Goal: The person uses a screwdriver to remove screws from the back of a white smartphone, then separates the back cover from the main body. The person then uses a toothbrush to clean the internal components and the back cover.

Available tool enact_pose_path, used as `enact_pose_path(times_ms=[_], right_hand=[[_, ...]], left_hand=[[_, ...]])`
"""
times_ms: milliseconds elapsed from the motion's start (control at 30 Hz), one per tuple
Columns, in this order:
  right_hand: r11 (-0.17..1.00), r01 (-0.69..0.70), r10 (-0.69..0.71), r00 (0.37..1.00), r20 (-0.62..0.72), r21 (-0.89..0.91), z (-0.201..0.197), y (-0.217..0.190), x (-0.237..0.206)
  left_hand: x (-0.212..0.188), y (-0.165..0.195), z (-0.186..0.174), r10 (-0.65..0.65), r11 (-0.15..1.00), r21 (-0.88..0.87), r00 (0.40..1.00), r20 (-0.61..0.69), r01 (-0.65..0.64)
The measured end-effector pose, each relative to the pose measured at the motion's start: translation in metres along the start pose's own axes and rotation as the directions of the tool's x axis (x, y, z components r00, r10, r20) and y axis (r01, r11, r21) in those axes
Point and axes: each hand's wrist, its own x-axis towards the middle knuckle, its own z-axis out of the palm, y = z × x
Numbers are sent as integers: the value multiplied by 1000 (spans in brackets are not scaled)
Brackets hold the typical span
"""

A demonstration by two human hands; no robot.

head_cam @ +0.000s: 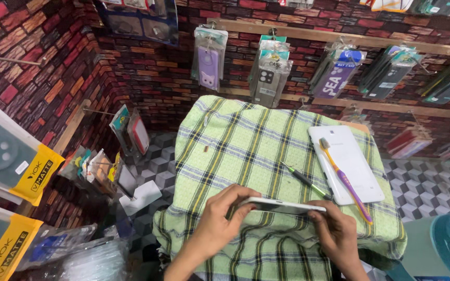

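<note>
A thin white tablet (pixel 282 206) is held on edge by both hands, just above the tabletop (pixel 220 140).

The left hand (pixel 220 221) and right hand (pixel 337 234) are clamped on its ends; a careful pull at the edge seems needed next. A green tool (pixel 304 180) lies just beyond the fingers (pixel 243 193).

Single head-worn camera, looking steeply down and forward, close above both hands (pixel 277 224) gripping a white tablet (pixel 282 206). Beyond the grip: checked cloth (pixel 235 140), then the brick-patterned wall (pixel 152 78). No second view.
</note>
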Motion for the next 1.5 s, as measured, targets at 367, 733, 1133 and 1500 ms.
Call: enact_pose_path(times_ms=[367, 733, 1133, 1500], right_hand=[[994, 30, -32, 999, 19, 102, 8, -22, 6], [987, 139, -132, 988, -84, 82, 20, -18, -1], [900, 382, -374, 924, 77, -209, 15, -59, 11], [895, 363, -357, 931, 72, -257, 17, -59, 10]], left_hand=[[0, -15, 0, -7, 985, 170, 996, -90, 23], [-5, -24, 5, -34, 980, 194, 994, -102, 54], [0, -32, -29, 232, 790, 601, 966, -111, -121], [7, -19, -48, 136, 867, 499, 964, -227, -5]])
